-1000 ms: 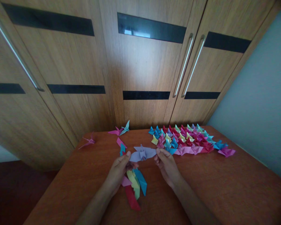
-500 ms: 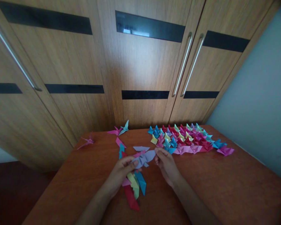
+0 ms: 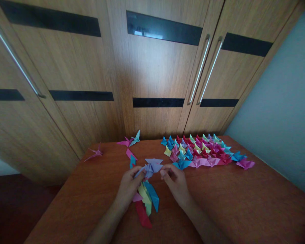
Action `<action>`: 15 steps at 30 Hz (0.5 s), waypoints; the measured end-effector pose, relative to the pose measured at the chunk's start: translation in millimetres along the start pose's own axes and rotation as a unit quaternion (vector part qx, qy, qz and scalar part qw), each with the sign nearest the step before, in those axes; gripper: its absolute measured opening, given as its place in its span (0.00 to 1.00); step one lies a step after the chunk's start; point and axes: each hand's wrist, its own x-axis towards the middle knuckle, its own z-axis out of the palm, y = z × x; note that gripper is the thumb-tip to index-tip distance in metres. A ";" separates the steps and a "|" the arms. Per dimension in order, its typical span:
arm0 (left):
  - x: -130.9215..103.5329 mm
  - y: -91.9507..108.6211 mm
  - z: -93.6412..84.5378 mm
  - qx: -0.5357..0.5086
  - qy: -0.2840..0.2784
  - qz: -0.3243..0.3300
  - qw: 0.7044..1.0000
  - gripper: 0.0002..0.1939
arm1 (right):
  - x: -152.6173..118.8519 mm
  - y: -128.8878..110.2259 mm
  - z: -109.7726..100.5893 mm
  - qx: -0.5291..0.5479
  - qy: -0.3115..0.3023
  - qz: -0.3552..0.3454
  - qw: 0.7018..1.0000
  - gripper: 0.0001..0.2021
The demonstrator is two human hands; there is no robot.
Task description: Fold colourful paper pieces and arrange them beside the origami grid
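Observation:
A lavender origami crane (image 3: pixel 152 168) is up in front of me over the table, its folded body in the middle and a wing out to each side. My left hand (image 3: pixel 129 184) is closed on its left wing between thumb and fingers. Around the tip of the right wing, my right hand (image 3: pixel 177 183) is closed in a pinch. Beneath and below the crane lie several flat folded paper pieces: a blue one (image 3: pixel 152 196), a yellow one (image 3: pixel 145 198) and a red one (image 3: pixel 142 214). Another lavender piece (image 3: pixel 149 160) shows just behind the crane.
Rows of small colourful paper cranes (image 3: pixel 198 150) cover the table's back right. A pink crane (image 3: pixel 94 153) lies at the left, with a pink and a light-blue one (image 3: pixel 135 138) at the back edge. A wooden wardrobe (image 3: pixel 155 74) stands right behind the table (image 3: pixel 218 203).
The lavender crane has shifted slightly left and turned, its body now facing up more. My right hand has come left and lower, its fingers more curled.

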 end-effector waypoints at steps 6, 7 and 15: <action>-2.3 -0.7 5.6 0.012 -0.100 0.021 0.995 0.11 | 4.1 3.5 2.4 0.034 -0.016 0.039 0.999 0.06; -2.4 -0.9 6.3 0.014 -0.112 0.020 0.993 0.11 | 4.7 3.8 2.2 0.053 -0.024 0.059 0.997 0.06; -10.7 5.0 3.3 -0.091 -0.197 -0.043 0.975 0.11 | 0.7 1.0 -0.4 0.346 -0.117 0.242 0.899 0.10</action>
